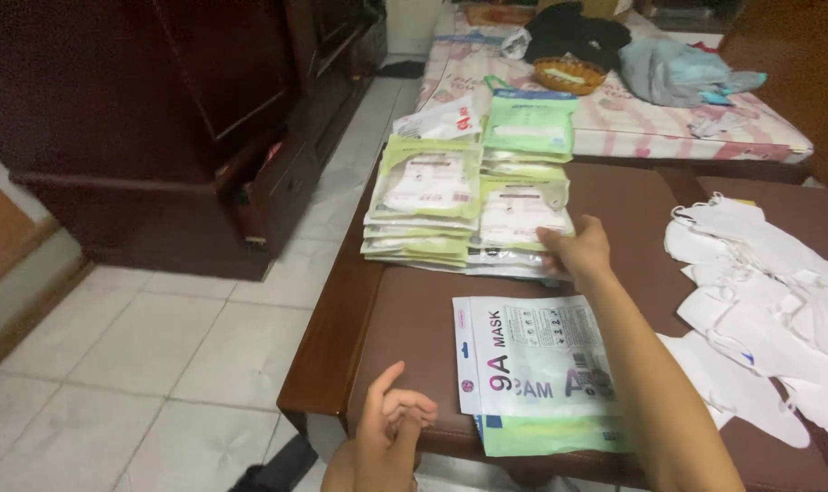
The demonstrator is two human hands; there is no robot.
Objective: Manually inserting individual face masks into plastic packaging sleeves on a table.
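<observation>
Right hand (578,251): stretched forward, fingers resting on the near edge of the stacked green-and-white plastic mask packets (469,205); grip loose, closed on nothing.
Left hand (391,428): low at the near edge of the surface, grip empty, fingers curled, thumb up.
Stacks: far side of the dark brown wooden surface (414,314).
Large flat white mask bag (537,360): lies between both hands.
Loose white fabric masks (769,301): heaped to the right.
Bed with pink patterned sheet (633,114): beyond the surface.

Dark wooden cabinet (159,128) is sitting on pale floor tiles (159,364), bed (614,118) is lying behind the brown tabletop (414,319).
</observation>
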